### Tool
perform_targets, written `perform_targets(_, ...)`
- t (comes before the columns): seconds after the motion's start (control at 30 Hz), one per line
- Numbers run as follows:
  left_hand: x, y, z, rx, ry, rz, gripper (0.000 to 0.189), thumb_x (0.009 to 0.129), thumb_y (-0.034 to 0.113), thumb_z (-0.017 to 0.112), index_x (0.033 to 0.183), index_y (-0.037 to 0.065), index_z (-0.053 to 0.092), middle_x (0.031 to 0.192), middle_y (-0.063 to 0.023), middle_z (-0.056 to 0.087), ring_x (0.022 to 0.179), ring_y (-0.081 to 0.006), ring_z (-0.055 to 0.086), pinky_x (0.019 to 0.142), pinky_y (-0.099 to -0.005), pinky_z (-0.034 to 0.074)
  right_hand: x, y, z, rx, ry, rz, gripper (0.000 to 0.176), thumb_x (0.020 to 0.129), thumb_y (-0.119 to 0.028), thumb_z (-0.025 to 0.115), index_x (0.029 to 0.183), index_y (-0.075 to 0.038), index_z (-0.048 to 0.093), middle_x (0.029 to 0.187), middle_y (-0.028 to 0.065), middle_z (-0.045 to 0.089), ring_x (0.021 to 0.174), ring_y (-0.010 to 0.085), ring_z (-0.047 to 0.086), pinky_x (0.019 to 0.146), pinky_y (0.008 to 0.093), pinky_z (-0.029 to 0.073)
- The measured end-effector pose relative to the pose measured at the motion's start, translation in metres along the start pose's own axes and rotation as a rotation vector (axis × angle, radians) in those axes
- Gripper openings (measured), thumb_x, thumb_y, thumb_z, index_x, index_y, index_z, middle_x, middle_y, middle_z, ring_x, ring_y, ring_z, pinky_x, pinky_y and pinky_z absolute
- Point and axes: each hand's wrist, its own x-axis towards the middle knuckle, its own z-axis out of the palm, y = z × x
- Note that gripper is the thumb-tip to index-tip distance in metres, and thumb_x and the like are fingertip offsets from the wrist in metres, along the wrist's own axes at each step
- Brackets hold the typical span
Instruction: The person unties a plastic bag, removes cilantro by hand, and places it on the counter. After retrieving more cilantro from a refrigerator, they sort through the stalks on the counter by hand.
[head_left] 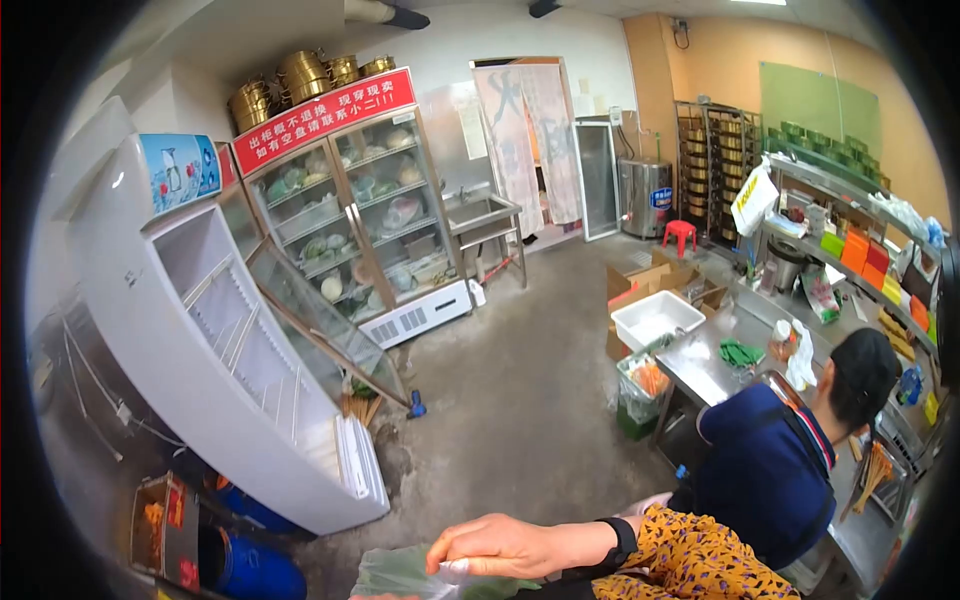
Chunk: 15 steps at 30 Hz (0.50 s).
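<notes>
Clear plastic bag [395, 570], btm edge of view: R hand [490, 547] pinching it; L hand [378, 597] mostly cut off, grip can't tell. Open floor [500, 400] ahead, btwn white fridge [165, 290] & table [705, 362]; person [760, 470] close on R.

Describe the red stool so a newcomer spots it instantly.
Start at the pale doorway curtain and go right to the silver cylindrical tank. The red stool stands by the tank's base, on the side toward the dark rack. Low and bright red, it contrasts with both.
</notes>
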Motion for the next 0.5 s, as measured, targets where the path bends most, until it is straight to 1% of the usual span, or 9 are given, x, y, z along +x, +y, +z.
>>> perform_targets(0.03, 0.035, -0.01, -0.01, -0.124, -0.104, -0.1, 0.037, 0.101, 0.037, 0.042, 0.081, 0.007, 0.05, 0.064, -0.0042, 0.046, 0.061, -0.0174, 0.043, 0.067, -0.034, 0.039, 0.016, 0.017, -0.013, -0.011, -0.001, 0.003, 0.022, 0.1, -0.023, 0.05, 0.098, -0.003, 0.06, 0.104, 0.0061, 0.062, 0.092, 0.0213, 0.058, 0.08, 0.0329, 0.047)
perform_targets(0.07, 0.066, -0.018, -0.019, -0.244, -0.202, -0.206, 0.037, 0.102, 0.036, 0.042, 0.079, 0.007, 0.049, 0.06, -0.0026, 0.043, 0.056, -0.0155, 0.04, 0.061, -0.0311, 0.038, 0.029, 0.033, -0.024, 0.164, 0.041, 0.095, 0.026, 0.101, -0.027, 0.046, 0.095, -0.004, 0.058, 0.097, 0.0042, 0.061, 0.084, 0.0175, 0.056, 0.075, 0.0304, 0.046)
perform_targets(0.13, 0.129, -0.037, -0.03, -0.226, -0.232, -0.322, 0.038, 0.102, 0.035, 0.041, 0.078, 0.008, 0.047, 0.059, -0.0013, 0.04, 0.054, -0.0143, 0.037, 0.059, -0.0296, 0.036, 0.05, 0.07, -0.047, 0.348, 0.085, 0.195, 0.03, 0.103, -0.03, 0.042, 0.093, -0.005, 0.056, 0.089, 0.0022, 0.059, 0.077, 0.0137, 0.053, 0.07, 0.0279, 0.045)
perform_targets(0.2, 0.18, -0.063, -0.047, -0.212, -0.271, -0.433, 0.038, 0.103, 0.034, 0.04, 0.076, 0.008, 0.046, 0.058, 0.0, 0.038, 0.052, -0.0131, 0.034, 0.056, -0.028, 0.034, 0.069, 0.108, -0.081, 0.799, 0.107, 0.391, 0.034, 0.104, -0.031, 0.039, 0.082, -0.007, 0.045, 0.075, 0.0016, 0.05, 0.067, 0.0111, 0.043, 0.063, 0.027, 0.038)
perform_targets(0.23, 0.204, -0.077, -0.057, -0.177, -0.266, -0.443, 0.038, 0.103, 0.033, 0.039, 0.074, 0.009, 0.044, 0.058, 0.0007, 0.036, 0.052, -0.0125, 0.033, 0.056, -0.0281, 0.033, 0.08, 0.116, -0.096, 0.717, 0.184, 0.448, 0.034, 0.104, -0.031, 0.039, 0.078, -0.009, 0.04, 0.067, -0.0023, 0.034, 0.059, 0.0086, 0.029, 0.058, 0.0259, 0.03)
perform_targets(0.33, 0.271, -0.115, -0.084, -0.102, -0.296, -0.463, 0.037, 0.104, 0.03, 0.038, 0.074, 0.01, 0.041, 0.059, 0.0017, 0.034, 0.053, -0.0107, 0.032, 0.055, -0.0284, 0.032, 0.096, 0.163, -0.145, 0.489, 0.214, 0.535, 0.034, 0.104, -0.03, 0.04, 0.077, -0.009, 0.038, 0.066, -0.0032, 0.032, 0.06, 0.0079, 0.029, 0.057, 0.0255, 0.03)
perform_targets(0.4, 0.313, -0.136, -0.103, 0.032, -0.311, -0.526, 0.035, 0.104, 0.03, 0.039, 0.075, 0.01, 0.041, 0.06, 0.002, 0.033, 0.054, -0.0097, 0.032, 0.055, -0.0271, 0.032, 0.103, 0.196, -0.18, 0.495, 0.211, 0.534, 0.033, 0.103, -0.03, 0.041, 0.078, -0.009, 0.038, 0.068, -0.0034, 0.033, 0.061, 0.008, 0.029, 0.057, 0.0249, 0.03)
perform_targets(0.43, 0.338, -0.142, -0.106, 0.051, -0.242, -0.56, 0.034, 0.104, 0.028, 0.039, 0.075, 0.01, 0.041, 0.063, 0.0018, 0.035, 0.055, -0.0089, 0.031, 0.055, -0.0264, 0.032, 0.111, 0.212, -0.2, 0.467, 0.188, 0.531, 0.032, 0.103, -0.03, 0.042, 0.079, -0.009, 0.039, 0.069, -0.0035, 0.033, 0.062, 0.0084, 0.029, 0.058, 0.0248, 0.03)
perform_targets(0.5, 0.399, -0.156, -0.118, 0.152, -0.296, -0.604, 0.032, 0.104, 0.027, 0.039, 0.077, 0.01, 0.043, 0.065, 0.0009, 0.038, 0.055, -0.0089, 0.034, 0.056, -0.0254, 0.033, 0.136, 0.237, -0.246, 0.418, 0.087, 0.494, 0.031, 0.103, -0.031, 0.042, 0.082, -0.007, 0.043, 0.072, -0.0035, 0.034, 0.066, 0.0085, 0.031, 0.059, 0.0252, 0.032)
